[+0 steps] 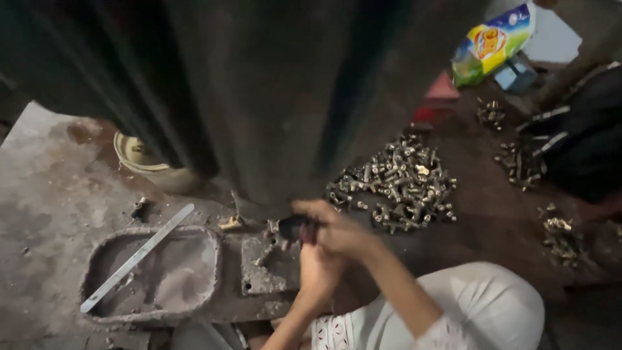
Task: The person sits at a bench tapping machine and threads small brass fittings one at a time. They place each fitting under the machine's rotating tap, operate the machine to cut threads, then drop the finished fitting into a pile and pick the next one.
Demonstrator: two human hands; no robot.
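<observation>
While the right hand (pixel 337 228) curls closed over a dark tool (pixel 297 228), its long axis lies level, pointing left toward the machine base (pixel 269 262). Left hand (pixel 317 275) sits beneath; its grip I cannot tell.

1 head-worn view, steeply downward and close over both hands (pixel 327 243) at a dark machine (pixel 272 91).

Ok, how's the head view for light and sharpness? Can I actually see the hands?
Head view: dim and soft overall; a dark machine body fills the top, nearly featureless. Both hands are motion-blurred around a small dark part. The pile of bolts is lit better, the far right edge murky.
</observation>
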